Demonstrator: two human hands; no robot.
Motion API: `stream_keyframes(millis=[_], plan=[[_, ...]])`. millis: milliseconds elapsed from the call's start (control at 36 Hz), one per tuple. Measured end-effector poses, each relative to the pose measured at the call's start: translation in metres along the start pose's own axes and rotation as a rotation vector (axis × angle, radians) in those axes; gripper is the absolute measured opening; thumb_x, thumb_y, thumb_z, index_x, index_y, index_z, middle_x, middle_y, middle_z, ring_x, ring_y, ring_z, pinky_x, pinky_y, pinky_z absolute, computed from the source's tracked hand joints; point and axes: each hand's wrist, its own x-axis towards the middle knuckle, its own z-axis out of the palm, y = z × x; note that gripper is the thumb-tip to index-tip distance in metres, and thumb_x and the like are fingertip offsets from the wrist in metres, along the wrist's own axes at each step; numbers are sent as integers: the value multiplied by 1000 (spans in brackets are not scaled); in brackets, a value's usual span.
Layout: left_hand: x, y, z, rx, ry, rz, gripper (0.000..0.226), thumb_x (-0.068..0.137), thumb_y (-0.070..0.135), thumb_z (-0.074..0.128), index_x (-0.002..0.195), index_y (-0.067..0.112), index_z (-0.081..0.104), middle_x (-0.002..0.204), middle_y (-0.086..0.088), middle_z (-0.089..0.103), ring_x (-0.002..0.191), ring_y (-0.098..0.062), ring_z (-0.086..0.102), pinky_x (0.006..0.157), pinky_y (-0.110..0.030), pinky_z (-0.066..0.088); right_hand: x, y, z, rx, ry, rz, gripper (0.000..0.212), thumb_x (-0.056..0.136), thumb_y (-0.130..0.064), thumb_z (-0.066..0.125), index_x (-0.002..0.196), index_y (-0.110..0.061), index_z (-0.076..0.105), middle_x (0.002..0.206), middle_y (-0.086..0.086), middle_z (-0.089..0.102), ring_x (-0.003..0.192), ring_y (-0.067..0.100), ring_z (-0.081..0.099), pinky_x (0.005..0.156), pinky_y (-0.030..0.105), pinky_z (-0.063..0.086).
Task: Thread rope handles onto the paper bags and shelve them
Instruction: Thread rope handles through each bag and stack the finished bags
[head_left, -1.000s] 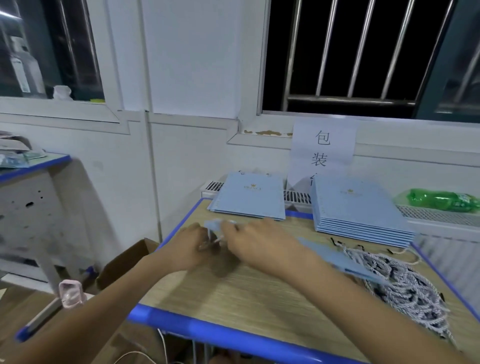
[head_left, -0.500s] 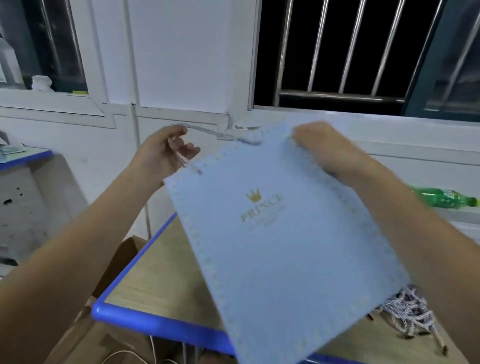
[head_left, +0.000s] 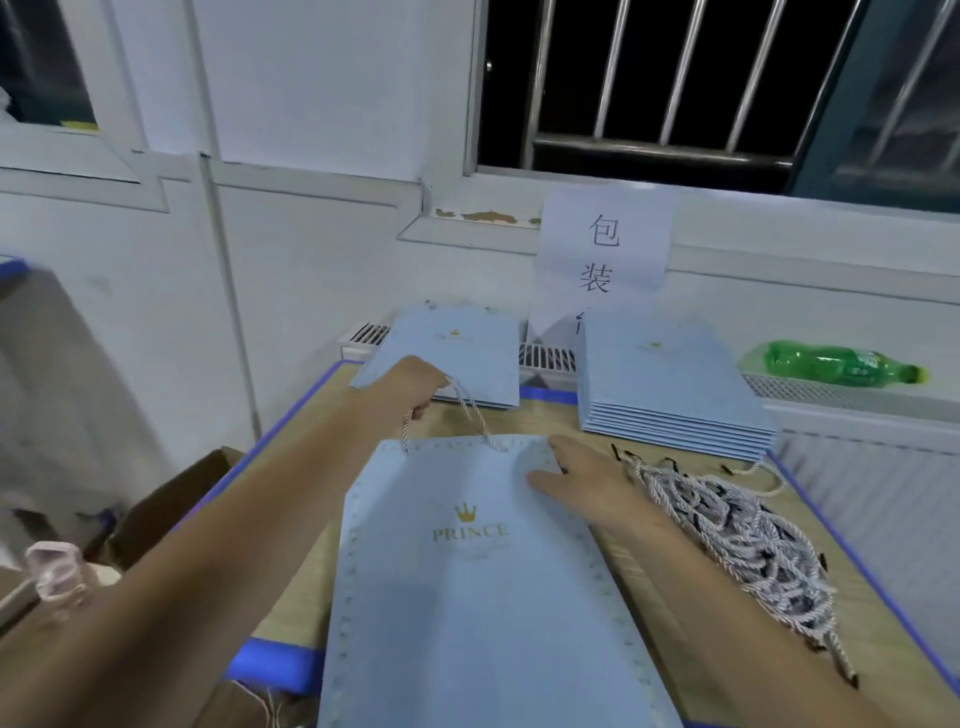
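Left hand (head_left: 415, 387) is gripping the rope handle (head_left: 470, 410) with curled fingers; right hand (head_left: 582, 480) is lying flat, fingers straight, pressing the paper bag (head_left: 467, 597) on the bench (head_left: 893, 639).

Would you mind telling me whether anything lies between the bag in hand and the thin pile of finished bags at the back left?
Nothing visible does. The bag lies flat, its rope handle gripped by the left hand; only bare table separates it from the thin pile.
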Motion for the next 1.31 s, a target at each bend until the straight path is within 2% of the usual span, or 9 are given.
stream_keyframes(millis=[139,250,389,472,583,667,1056,1194,1306], plan=[[3,-1,4,206,126,156,31,97,20,46,126,9,51,129,-16,50,102,-30,54,81,-32,41,-14,-17,-1,-480,-26,-109,65,95,-44,46,148,-19,19,154,6,9,143,27,9,111,41,19],[-14,-15,-1,383,156,347,28,96,15,46,122,12,57,130,-9,53,113,-22,53,76,-20,32,-12,-28,13,-471,-85,-380,54,99,-34,41,147,-16,26,151,0,22,141,20,17,115,35,14],[-58,-58,1,523,202,640,30,93,17,41,109,7,64,116,-7,61,110,-22,55,96,-27,37,8,-26,41,-509,-69,-475,74,94,-61,25,149,-11,22,155,-4,19,142,11,16,116,33,13],[-72,-78,8,826,19,564,73,91,51,12,148,7,23,157,-2,17,146,-17,14,113,-23,4,14,-22,47,-506,-104,-347,94,80,-72,5,152,-13,-2,160,-4,-7,145,7,-8,118,30,-4],[-66,-88,12,988,-66,463,84,82,66,-5,150,15,-11,151,5,-30,137,-5,-28,105,-20,-22,9,-19,48,-531,-99,-278,81,92,-64,16,151,-15,-11,157,-6,-19,143,5,-18,115,28,-13],[-64,-84,13,961,-91,436,66,100,50,19,151,19,-10,156,5,-23,143,-8,-20,106,-20,-18,9,-19,49,-545,-91,-245,77,96,-59,20,151,-15,-12,158,-6,-18,143,5,-18,115,30,-14],[-63,-84,12,833,-99,473,69,96,58,28,152,26,2,159,7,-9,146,-8,-9,116,-25,-5,15,-18,51,-447,-17,-303,63,98,-48,21,152,-19,6,160,-5,2,146,9,-3,119,36,-2],[-85,-77,3,797,290,686,61,81,48,35,124,12,58,132,-8,57,111,-22,61,91,-31,46,-6,-25,38,-162,349,-419,60,90,-46,24,120,-7,57,121,7,57,115,27,51,97,32,35],[-104,-74,-20,797,342,590,79,68,60,13,113,13,58,112,-3,61,104,-25,58,85,-32,40,-29,-19,17,-214,407,-377,65,83,-51,20,115,-11,60,119,4,60,109,21,54,88,26,35]])
